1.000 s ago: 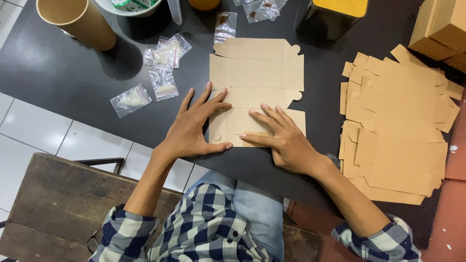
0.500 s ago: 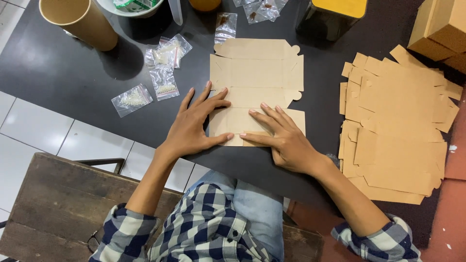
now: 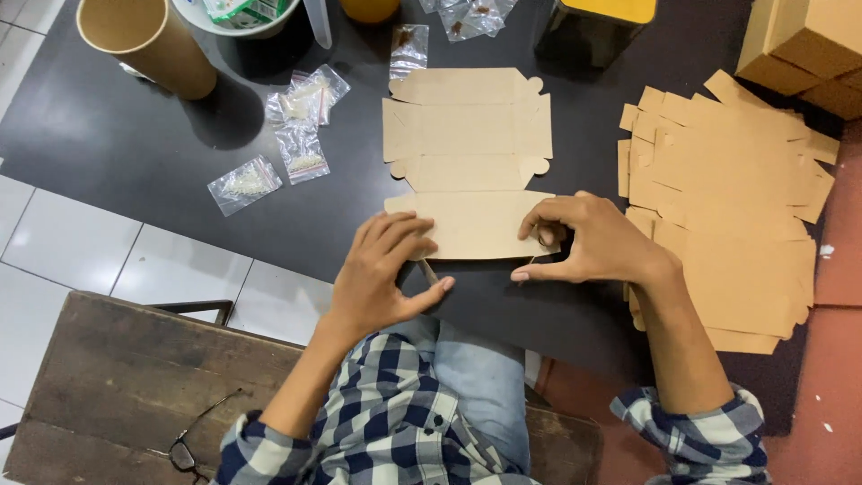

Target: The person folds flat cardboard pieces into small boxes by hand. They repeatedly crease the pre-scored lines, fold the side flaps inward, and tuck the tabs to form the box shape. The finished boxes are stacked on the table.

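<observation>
Flat brown cardboard box blank [image 3: 467,148] lies on the dark counter [image 3: 135,153], near flap folded toward the person. Left hand [image 3: 386,269] and right hand [image 3: 597,242] both pinch that flap's ends, grip clenched on the cardboard. Stack of flat blanks [image 3: 727,180] right of it; small plastic bags [image 3: 296,126] and cardboard tube [image 3: 148,40] left.

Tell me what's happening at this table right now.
A person in a plaid shirt is working a flat brown cardboard box blank on a dark mat. The left hand and right hand pinch the two ends of its near flap, lifting the edge. A stack of flat blanks lies to the right; small clear bags and a cardboard tube sit upper left.
</observation>
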